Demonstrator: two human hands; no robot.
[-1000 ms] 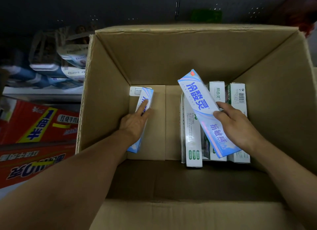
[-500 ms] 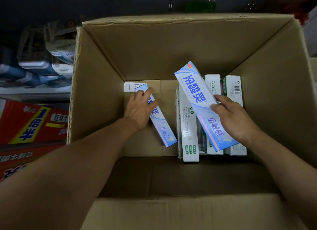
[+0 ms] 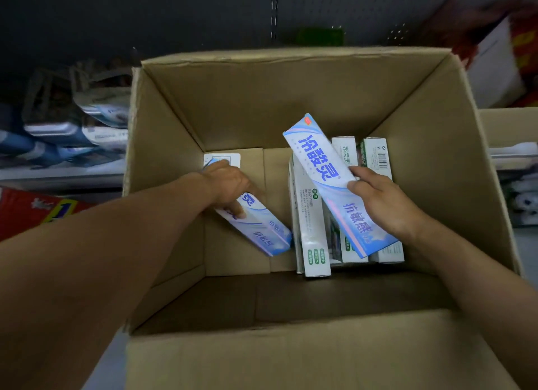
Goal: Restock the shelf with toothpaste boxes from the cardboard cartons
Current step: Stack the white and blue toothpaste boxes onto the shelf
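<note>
An open cardboard carton (image 3: 174,162) fills the view. Inside it my left hand (image 3: 230,183) grips a blue-and-white toothpaste box (image 3: 262,229), which tilts down to the right near the carton floor. My right hand (image 3: 378,200) holds a second blue-and-white toothpaste box (image 3: 317,168) by its lower half, lifted at a slant over several white-and-green toothpaste boxes (image 3: 311,229) that stand on edge at the right of the carton floor. A small white label (image 3: 233,158) lies on the floor behind my left hand.
A dark pegboard shelf back (image 3: 203,17) rises behind the carton. Blurred packaged goods (image 3: 72,127) sit on a low shelf at the left, red printed cartons (image 3: 26,209) below them. Another carton's edge (image 3: 506,127) and red-and-white packaging (image 3: 500,63) are at the right.
My left hand has closed round its box and swung the box's lower end toward the carton's middle. The right hand keeps its box raised, almost unmoved. The camera has shifted a little.
</note>
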